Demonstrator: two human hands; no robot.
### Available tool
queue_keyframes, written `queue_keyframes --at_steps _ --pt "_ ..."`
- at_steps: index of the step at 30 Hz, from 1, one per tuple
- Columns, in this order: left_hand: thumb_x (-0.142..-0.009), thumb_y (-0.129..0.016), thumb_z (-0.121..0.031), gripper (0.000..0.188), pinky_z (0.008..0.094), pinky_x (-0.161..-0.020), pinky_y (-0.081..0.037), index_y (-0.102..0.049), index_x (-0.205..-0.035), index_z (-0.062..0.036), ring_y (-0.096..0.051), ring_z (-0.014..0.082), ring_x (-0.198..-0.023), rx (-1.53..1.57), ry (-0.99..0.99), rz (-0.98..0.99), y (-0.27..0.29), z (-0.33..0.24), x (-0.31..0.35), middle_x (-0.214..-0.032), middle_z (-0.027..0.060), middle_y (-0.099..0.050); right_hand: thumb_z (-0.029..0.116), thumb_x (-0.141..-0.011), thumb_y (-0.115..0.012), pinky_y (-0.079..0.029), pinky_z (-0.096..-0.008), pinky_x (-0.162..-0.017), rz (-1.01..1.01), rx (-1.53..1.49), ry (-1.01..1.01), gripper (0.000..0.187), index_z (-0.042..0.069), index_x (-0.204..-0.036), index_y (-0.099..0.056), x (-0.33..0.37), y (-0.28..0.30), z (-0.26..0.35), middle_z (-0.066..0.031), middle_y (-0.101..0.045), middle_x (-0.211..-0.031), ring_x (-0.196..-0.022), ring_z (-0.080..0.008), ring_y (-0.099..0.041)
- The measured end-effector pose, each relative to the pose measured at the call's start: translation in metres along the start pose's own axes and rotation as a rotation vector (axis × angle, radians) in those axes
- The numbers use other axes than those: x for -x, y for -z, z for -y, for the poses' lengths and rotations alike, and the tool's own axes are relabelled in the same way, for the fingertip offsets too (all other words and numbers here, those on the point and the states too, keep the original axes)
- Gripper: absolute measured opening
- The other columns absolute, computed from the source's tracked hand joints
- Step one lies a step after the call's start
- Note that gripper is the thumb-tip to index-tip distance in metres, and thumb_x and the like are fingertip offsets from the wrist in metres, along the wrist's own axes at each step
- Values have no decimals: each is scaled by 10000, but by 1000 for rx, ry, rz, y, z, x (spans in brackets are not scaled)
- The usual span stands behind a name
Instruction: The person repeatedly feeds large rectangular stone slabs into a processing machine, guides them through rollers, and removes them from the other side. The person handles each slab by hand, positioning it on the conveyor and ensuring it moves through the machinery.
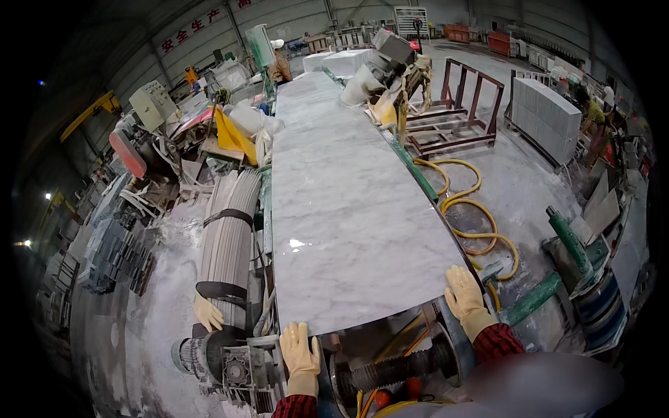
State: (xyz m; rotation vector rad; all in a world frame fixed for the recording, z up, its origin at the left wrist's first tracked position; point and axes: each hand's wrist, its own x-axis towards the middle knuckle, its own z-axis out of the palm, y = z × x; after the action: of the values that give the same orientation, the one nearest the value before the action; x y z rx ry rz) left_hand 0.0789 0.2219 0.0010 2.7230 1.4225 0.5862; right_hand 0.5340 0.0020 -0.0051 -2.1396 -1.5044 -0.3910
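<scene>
A long white slab with grey veining (348, 209) stretches away from me on a green-framed machine bed. My left hand (301, 354), in a cream glove, rests at the slab's near left corner with fingers stretched out. At the near right corner my right hand (465, 298), gloved the same way, lies over the edge with its fingers extended. Neither hand appears to grip anything. Below the near edge, between my hands, a dark threaded shaft (397, 369) runs across. Another cream glove (208, 313) lies by the motor (198, 354) on the left, apart from my hands.
A strapped grey bundle of long strips (230, 244) stands along the bed's left side. Yellow hose (481, 223) coils on the floor at right, near a green post (533, 298). Farther off are a brown metal rack (453, 118), stacked white blocks (543, 115) and another person (594, 118).
</scene>
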Motion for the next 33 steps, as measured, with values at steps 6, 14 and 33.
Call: queue_keyframes --at_steps 6,14,33 --pt "-1006 -679 -312 576 578 -1264 -301 -541 -1512 -76 -446 457 -1474 -45 9 2 3 -2 1 -1586 223 -511 193 -960 -706 -399 -546 -1233 6 -19 -10 543 45 -1472 -603 -2 1 1 -258 -612 -1495 -1395 -473 -549" --pt "-1015 -671 -319 593 591 -1276 -273 -522 -1538 -82 -432 449 -1490 -40 23 21 5 -6 3 -1613 219 -493 194 -961 -708 -399 -544 -1230 5 -40 -21 532 45 -1463 -613 -2 4 2 -255 -619 -1490 -1398 -467 -547" --pt "-1018 -676 -306 581 581 -1278 -283 -524 -1532 -83 -432 455 -1494 -38 23 22 5 -6 11 -1597 219 -509 237 -977 -697 -388 -544 -1239 11 0 -11 550 64 -1487 -591 10 0 -2 -234 -598 -1522 -1410 -442 -541"
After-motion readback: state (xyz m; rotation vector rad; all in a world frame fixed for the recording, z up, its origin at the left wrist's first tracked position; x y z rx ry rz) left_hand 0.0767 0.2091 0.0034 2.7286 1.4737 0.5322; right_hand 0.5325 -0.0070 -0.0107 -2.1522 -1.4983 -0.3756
